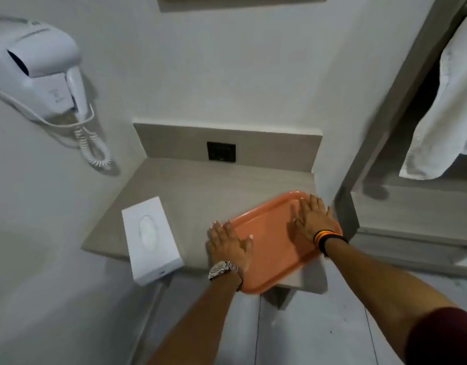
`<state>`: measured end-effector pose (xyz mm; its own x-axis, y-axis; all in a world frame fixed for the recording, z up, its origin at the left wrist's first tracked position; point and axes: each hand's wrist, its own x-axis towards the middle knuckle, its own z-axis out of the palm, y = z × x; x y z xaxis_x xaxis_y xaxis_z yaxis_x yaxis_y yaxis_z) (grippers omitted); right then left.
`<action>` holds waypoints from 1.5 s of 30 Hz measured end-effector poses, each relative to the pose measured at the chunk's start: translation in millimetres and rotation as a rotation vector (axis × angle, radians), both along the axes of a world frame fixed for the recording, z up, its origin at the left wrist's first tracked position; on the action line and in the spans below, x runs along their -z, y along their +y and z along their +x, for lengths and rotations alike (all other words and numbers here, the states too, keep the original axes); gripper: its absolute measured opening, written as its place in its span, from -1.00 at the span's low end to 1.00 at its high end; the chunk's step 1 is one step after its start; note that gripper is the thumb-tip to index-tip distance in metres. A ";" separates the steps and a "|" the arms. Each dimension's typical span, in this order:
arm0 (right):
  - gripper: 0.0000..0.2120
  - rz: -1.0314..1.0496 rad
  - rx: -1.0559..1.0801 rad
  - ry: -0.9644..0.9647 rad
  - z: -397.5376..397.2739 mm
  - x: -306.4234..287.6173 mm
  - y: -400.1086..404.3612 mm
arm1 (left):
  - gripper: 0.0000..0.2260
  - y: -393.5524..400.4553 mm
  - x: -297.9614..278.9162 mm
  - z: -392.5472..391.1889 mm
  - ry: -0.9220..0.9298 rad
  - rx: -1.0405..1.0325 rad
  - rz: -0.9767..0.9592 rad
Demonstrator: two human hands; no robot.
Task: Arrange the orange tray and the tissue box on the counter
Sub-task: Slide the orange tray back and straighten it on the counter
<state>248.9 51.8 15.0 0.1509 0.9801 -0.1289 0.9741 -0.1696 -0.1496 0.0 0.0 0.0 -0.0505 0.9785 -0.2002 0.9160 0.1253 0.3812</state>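
Left hand [228,246] flat, fingers spread, palm down on near-left end of the orange tray [269,241], partly over its rim onto the counter [200,191]; grips nothing; silver watch [222,268] on that wrist. Right hand [315,219] also flat and fully open, pressed on the tray's far-right part, holding nothing (dark and striped bands [328,238] on wrist). Tray is empty, shallow, rounded corners, lies angled on counter's right side, near corner overhanging the front edge. Tissue box [150,238] white, oval slot up, left of tray, apart from it, near end overhanging too. Farther: dark wall socket [221,151], wall hair dryer [40,67] at left
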 end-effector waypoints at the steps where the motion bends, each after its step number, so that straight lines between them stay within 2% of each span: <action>1: -0.35 -0.024 0.034 0.013 4.5 2.2 0.1 | -0.21 -4.1 1.9 3.9 -0.014 -0.051 -0.028; 5: -0.31 -0.076 0.133 0.095 23.5 8.8 -1.1 | -0.20 -21.0 10.0 14.6 -0.099 -0.233 -0.112; 10: -0.38 -0.136 0.235 0.211 40.5 14.5 -3.8 | -0.20 -29.0 11.0 18.3 -0.294 -0.365 -0.175; 14: -0.43 -0.119 0.266 0.306 46.3 20.2 -2.1 | -0.22 -22.0 7.8 20.8 -0.399 -0.410 -0.160; 19: -0.51 -0.023 0.360 0.461 39.4 14.3 2.0 | -0.20 0.6 1.4 2.3 -0.405 -0.478 -0.071; 25: -0.50 0.049 0.439 0.688 13.0 -6.0 12.5 | -0.20 61.6 -24.5 -35.2 -0.370 -0.460 0.025; 28: -0.48 0.064 0.469 0.754 -5.1 -15.5 20.7 | -0.15 102.9 -28.2 -58.7 -0.370 -0.433 0.043; 32: -0.43 0.089 0.527 0.827 -26.0 -15.3 40.3 | -0.20 152.2 -33.0 -81.4 -0.351 -0.371 0.045; 39: -0.44 0.117 0.636 0.863 -58.1 4.0 75.8 | -0.26 227.3 -14.4 -111.1 -0.310 -0.234 0.010; 45: -0.50 0.154 0.704 0.864 -80.9 24.6 88.3 | -0.29 249.9 10.0 -137.1 -0.319 -0.152 -0.062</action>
<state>168.0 140.1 -9.5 0.5955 0.7266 -0.3427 0.2279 -0.5618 -0.7952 -137.1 249.9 -10.0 -0.1201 0.9501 -0.2878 0.7210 0.2828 0.6326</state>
